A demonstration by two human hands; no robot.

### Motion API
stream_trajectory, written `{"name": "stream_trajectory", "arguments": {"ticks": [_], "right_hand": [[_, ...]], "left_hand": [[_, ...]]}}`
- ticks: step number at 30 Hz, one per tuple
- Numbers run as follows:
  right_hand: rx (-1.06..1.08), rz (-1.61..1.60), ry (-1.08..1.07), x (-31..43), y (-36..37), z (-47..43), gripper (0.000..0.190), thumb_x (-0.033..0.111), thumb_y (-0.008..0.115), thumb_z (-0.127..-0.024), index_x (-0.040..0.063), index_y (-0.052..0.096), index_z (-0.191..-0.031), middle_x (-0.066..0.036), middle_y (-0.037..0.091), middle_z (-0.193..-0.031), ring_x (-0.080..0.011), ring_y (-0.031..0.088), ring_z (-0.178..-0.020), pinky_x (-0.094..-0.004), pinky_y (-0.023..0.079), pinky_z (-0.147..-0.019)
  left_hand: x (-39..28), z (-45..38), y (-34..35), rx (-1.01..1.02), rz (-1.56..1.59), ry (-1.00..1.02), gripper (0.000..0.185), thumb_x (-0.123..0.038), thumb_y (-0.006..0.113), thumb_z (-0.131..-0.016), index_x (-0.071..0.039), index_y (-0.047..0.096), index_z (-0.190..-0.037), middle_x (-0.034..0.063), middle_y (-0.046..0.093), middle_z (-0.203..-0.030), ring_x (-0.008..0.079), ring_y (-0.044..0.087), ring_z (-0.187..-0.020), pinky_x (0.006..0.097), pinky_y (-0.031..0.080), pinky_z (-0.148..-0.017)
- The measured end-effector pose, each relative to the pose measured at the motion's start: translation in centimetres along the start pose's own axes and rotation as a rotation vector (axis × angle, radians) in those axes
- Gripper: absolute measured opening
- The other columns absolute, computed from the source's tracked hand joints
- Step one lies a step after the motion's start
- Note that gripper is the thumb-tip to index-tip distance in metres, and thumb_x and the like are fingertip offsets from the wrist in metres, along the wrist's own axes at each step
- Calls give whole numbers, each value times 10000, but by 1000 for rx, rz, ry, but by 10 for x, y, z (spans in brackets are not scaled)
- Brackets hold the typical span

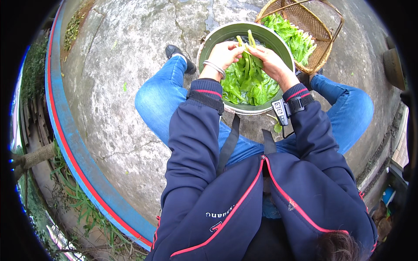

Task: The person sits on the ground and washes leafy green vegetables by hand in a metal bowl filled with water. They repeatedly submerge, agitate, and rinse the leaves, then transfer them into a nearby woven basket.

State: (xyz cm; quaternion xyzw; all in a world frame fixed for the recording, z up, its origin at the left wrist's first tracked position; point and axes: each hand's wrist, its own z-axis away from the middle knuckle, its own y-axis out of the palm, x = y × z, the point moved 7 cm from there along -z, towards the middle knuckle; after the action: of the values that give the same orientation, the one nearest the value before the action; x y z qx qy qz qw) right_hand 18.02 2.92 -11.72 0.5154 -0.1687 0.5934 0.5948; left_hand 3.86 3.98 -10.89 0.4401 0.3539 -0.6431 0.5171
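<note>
A round green bucket (215, 34) with a pale rim stands between my legs. In it, leafy green vegetables (233, 89) lie in water. My left hand (225, 54), with a bangle at the wrist, and my right hand (272, 63) meet over the bucket. Both hold the stems of a leafy green stalk (246, 60), stem ends up and leaves hanging down toward the water. The fingertips of the two hands are close together on the stems.
A woven bamboo basket (321, 57) with a handle holds more leafy greens (290, 37) at the bucket's far right. A loose leaf (277, 127) lies on the concrete floor (124, 107) near me. A blue and red painted edge (70, 120) curves along the left. A pot (393, 68) stands far right.
</note>
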Motion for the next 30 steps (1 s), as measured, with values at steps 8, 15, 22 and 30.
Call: {"name": "stream_trajectory", "arguments": {"ticks": [8,15,22,30], "right_hand": [[-99,-137,-25,3,-22,-2,255,238,554,-907,27,594,-1045,-30,623,-904,-111,576,-841,-259,468,-782],[-365,179,-191,17,-45,1,251,317,599,-876,68,599,-900,51,460,-688,-59,400,-619,-205,321,-579],[-253,473,-291,28,1,-1,399,353,679,-806,28,617,-1028,2,602,-884,-77,526,-835,-219,408,-757],[-173,136,-198,10,5,-8,364,289,655,-832,24,609,-1078,-25,626,-962,-95,563,-872,-226,424,-801]], "left_hand": [[9,-6,-2,-17,65,-31,238,-228,630,-859,0,611,-925,48,623,-845,121,628,-691,213,503,-591],[22,-11,-16,-187,325,-93,203,-139,564,-891,58,536,-928,159,595,-930,262,660,-769,315,584,-636],[7,-7,6,29,153,-13,242,-114,616,-852,64,550,-1002,139,635,-861,217,668,-733,275,571,-623],[-2,-1,4,-18,204,34,225,-68,649,-813,85,565,-955,152,645,-851,225,670,-703,267,573,-626]]}}
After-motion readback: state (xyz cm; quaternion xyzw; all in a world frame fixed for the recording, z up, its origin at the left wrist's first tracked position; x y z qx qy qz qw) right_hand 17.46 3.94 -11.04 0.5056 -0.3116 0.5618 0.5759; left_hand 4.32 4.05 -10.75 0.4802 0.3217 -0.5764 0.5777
